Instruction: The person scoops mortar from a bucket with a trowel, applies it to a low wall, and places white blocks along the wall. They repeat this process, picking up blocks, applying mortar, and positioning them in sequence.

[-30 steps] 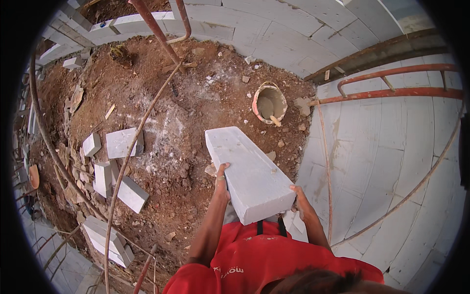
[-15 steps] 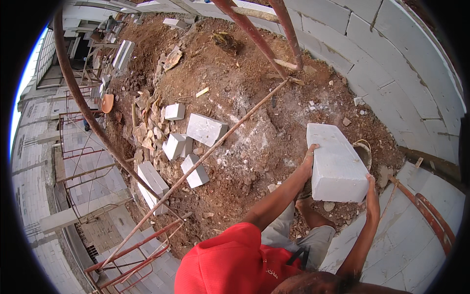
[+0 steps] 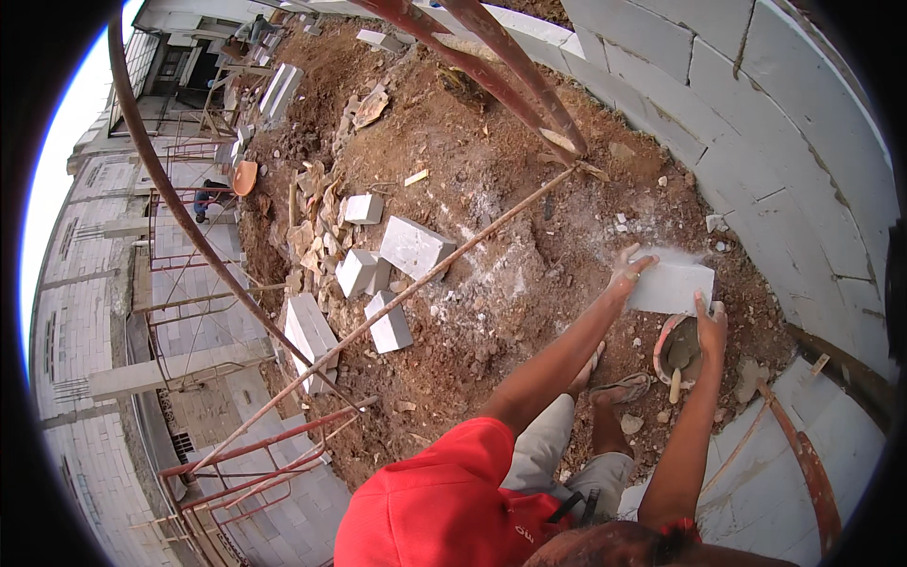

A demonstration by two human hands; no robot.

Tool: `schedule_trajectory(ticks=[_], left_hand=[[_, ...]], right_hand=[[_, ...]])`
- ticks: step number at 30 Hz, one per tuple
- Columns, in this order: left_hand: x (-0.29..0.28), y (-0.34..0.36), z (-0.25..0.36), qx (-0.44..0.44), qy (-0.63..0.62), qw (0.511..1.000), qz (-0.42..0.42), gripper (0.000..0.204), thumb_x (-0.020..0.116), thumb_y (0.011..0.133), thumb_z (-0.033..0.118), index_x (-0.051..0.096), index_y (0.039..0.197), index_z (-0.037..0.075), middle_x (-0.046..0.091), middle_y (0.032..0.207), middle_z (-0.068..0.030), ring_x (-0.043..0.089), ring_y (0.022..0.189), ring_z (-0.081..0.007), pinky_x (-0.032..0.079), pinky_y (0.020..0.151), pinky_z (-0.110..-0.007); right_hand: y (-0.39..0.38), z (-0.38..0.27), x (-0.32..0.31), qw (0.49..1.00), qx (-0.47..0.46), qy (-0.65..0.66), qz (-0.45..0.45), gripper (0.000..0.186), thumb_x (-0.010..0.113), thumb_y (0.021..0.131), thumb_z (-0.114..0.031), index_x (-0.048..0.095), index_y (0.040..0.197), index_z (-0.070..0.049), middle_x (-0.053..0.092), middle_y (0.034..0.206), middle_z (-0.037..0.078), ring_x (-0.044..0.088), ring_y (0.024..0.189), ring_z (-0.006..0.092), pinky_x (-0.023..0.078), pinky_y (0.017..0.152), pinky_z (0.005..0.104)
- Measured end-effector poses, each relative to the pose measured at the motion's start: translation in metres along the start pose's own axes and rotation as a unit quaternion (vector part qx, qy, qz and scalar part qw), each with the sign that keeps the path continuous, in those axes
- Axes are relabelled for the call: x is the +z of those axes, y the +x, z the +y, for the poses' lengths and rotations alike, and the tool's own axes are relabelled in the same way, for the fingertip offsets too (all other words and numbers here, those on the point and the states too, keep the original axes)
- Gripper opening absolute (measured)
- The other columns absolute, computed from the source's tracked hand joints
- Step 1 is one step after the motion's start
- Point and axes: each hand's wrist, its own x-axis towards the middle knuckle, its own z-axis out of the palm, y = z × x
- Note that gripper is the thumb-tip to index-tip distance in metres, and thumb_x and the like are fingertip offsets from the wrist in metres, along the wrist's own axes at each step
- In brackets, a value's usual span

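Note:
A pale grey building block (image 3: 675, 286) lies low against the dirt ahead of me, with a haze of white dust at its far edge. Over its left end is my left hand (image 3: 631, 269), open, fingers spread. My right hand (image 3: 711, 329) is by the block's near right corner, fingers apart and closed on nothing. Both hands look nearer to me than the block. Just below it stands a round bucket (image 3: 664, 342) of grey mortar, partly behind my right hand and forearm. A trowel with a light handle (image 3: 675, 386) rests in the bucket.
Several loose blocks (image 3: 416, 248) lie on rubble to the left. A thin pole (image 3: 472, 241) slants across the view, near red scaffold tubes (image 3: 510, 71). A block wall (image 3: 756, 123) curves along the right. Far left, another person (image 3: 210, 200) bends by scaffolding.
The block has left my grip and dropped away toward the ground, now looking smaller, with dust rising. My hands have moved slightly forward and opened. The mortar bucket has come into fuller view.

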Motion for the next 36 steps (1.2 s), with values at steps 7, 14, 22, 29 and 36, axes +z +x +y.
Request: schedule_trajectory(ticks=[7, 14, 22, 29, 36], left_hand=[[0.034, -0.054, -0.03, 0.333, 0.401, 0.829, 0.205, 0.048, 0.072, 0.093, 0.041, 0.065, 0.131, 0.012, 0.037, 0.157, -0.0289, 0.039, 0.144, -0.0486, 0.036, 0.117, -0.055], [0.039, -0.047, -0.031, 0.465, 0.464, 0.712, 0.247, 0.037, 0.071, 0.095, 0.031, 0.07, 0.127, 0.012, 0.046, 0.155, -0.0181, 0.039, 0.146, -0.0447, 0.038, 0.117, -0.053], [0.035, -0.034, -0.053, 0.584, 0.427, 0.638, 0.262, 0.025, 0.076, 0.088, 0.015, 0.076, 0.113, 0.015, 0.06, 0.144, -0.0111, 0.049, 0.141, -0.0386, 0.039, 0.118, -0.053], [0.029, -0.027, -0.067, 0.672, 0.391, 0.576, 0.252, 0.018, 0.078, 0.082, 0.01, 0.076, 0.099, 0.015, 0.069, 0.13, -0.0055, 0.057, 0.134, -0.0324, 0.033, 0.12, -0.06], [0.02, -0.012, -0.076, 0.745, 0.314, 0.551, 0.208, 0.019, 0.078, 0.079, 0.008, 0.074, 0.096, 0.014, 0.072, 0.115, -0.0033, 0.066, 0.116, -0.0273, 0.031, 0.12, -0.06]], right_hand=[[-0.026, 0.009, 0.0, 0.999, -0.001, 0.04, 0.018, 0.085, 0.066, 0.093, -0.064, 0.054, 0.144, 0.004, 0.052, 0.146, 0.03, 0.051, 0.136, 0.0438, 0.042, 0.11, 0.0509], [-0.022, 0.007, 0.022, 0.97, -0.064, 0.23, 0.045, 0.073, 0.063, 0.099, -0.056, 0.052, 0.147, -0.002, 0.05, 0.148, 0.024, 0.048, 0.137, 0.0385, 0.038, 0.114, 0.0496], [-0.026, 0.013, 0.034, 0.921, -0.152, 0.354, 0.058, 0.048, 0.062, 0.103, -0.042, 0.059, 0.131, -0.004, 0.063, 0.126, 0.015, 0.059, 0.117, 0.0262, 0.044, 0.104, 0.0435], [-0.005, 0.021, 0.051, 0.88, -0.239, 0.388, 0.133, 0.049, 0.064, 0.101, -0.046, 0.064, 0.12, -0.001, 0.065, 0.113, 0.01, 0.057, 0.109, 0.0189, 0.042, 0.103, 0.0385], [0.028, 0.139, 0.083, 0.845, -0.262, 0.407, 0.226, 0.032, 0.064, 0.104, -0.028, 0.066, 0.119, 0.0, 0.068, 0.102, 0.007, 0.06, 0.099, 0.0156, 0.047, 0.093, 0.0325]])
